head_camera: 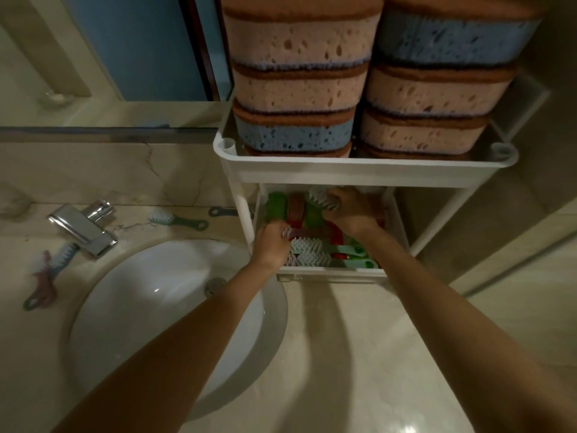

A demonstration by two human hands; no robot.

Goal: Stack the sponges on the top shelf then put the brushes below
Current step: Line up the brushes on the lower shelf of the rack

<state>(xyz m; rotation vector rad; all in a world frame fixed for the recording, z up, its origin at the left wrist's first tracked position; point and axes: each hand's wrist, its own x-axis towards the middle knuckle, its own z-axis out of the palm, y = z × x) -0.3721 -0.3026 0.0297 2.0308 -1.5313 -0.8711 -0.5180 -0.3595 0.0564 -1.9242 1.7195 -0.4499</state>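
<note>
Two stacks of pink and blue sponges (299,85) with brown scouring tops fill the white rack's top shelf (368,168). On the lower shelf (327,271) lies a pile of green, red and teal brushes (309,251) with white bristles. My left hand (271,240) is inside the lower shelf at its left, fingers curled round a white-bristled brush. My right hand (351,207) reaches further back and grips another brush (321,196) by its bristled head.
A white sink basin (150,295) sits in the marble counter at left, with a chrome tap (84,226). Loose brushes lie on the counter: a teal one (178,220) behind the basin, a handle (223,211) beside the rack, two (46,276) at far left. A mirror stands behind.
</note>
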